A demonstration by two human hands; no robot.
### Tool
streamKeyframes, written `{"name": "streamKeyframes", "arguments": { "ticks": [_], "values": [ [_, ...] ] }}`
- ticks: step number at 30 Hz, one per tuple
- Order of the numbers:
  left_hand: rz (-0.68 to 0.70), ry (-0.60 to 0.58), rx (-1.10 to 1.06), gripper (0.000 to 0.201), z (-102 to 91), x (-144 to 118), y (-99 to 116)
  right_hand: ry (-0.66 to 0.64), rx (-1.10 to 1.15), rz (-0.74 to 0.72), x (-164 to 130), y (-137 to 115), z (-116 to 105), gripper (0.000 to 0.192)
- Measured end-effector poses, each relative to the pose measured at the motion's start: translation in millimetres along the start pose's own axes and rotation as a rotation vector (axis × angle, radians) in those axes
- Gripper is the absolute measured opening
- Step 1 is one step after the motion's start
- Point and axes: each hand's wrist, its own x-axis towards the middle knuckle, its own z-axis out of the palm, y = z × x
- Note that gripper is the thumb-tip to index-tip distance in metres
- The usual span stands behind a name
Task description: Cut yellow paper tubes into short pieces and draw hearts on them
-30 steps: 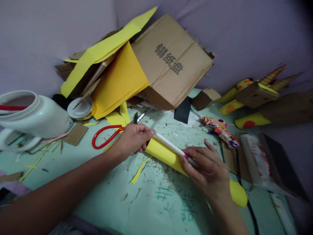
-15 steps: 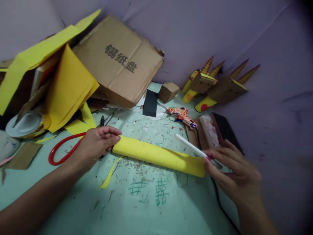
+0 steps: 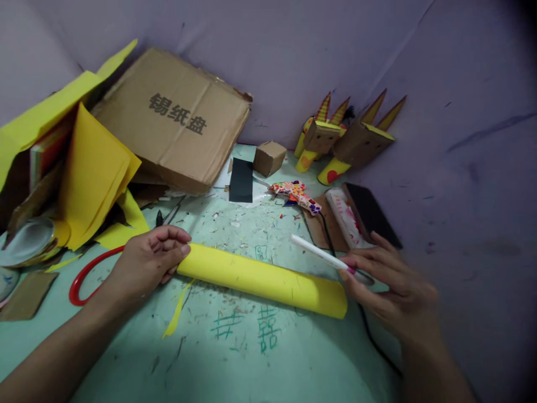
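Head view, nearest first: green pen scribbles (image 3: 247,327) marked the mint tabletop (image 3: 293,364) at six o'clock. Just beyond them our yellow paper roll (image 3: 260,277) lay flat across the middle. Our left hand (image 3: 145,263) at nine o'clock curled its fingers over the roll's left end, likely pinning it so it stayed rolled. Our right hand (image 3: 390,291) at three o'clock pinched a white pen (image 3: 323,256) between thumb and fingers, tip angled inward, apart from the roll's right end. Red-handled scissors (image 3: 90,271) lay behind the left wrist. Farther off at twelve o'clock lay a patterned glue gun (image 3: 296,193), and cardboard figures (image 3: 344,143) leaned against the purple backdrop.
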Motion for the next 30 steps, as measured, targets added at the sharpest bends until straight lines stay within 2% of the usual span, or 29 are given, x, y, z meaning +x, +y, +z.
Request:
{"name": "streamKeyframes", "arguments": {
  "ticks": [4, 10, 12, 16, 19, 23, 30],
  "values": [
    [0.044, 0.028, 0.001, 0.023, -1.5, 0.0, -1.5, 0.001, -0.005, -0.022, -0.5, -0.1, -1.3, 0.012],
    [0.05, 0.241, -0.061, 0.031, -24.9, 6.2, 1.9, 0.0, -0.003, -0.04, 2.1, -5.1, -0.5, 0.013],
    [0.021, 0.273, -0.066, 0.035, -32.5, 9.9, 2.9, -0.018, 0.009, -0.039, 2.5, -6.1, 0.7, 0.013],
    [-0.038, 0.272, -0.09, 0.033, -38.8, 16.9, 1.5, -0.096, 0.017, -0.046, 4.2, -7.0, 8.0, 0.009],
    [-0.077, 0.262, -0.083, 0.029, -38.0, 18.8, 1.5, -0.103, 0.035, -0.059, 7.0, -7.2, 15.1, 0.009],
    [-0.082, 0.224, -0.08, 0.027, -38.3, 20.6, 1.4, -0.105, 0.063, -0.084, 12.7, -5.9, 22.4, 0.011],
    [-0.098, 0.258, -0.082, 0.027, -35.0, 20.3, 3.2, -0.186, 0.07, -0.152, 23.6, 4.2, 28.0, 0.009]
  ]
}}
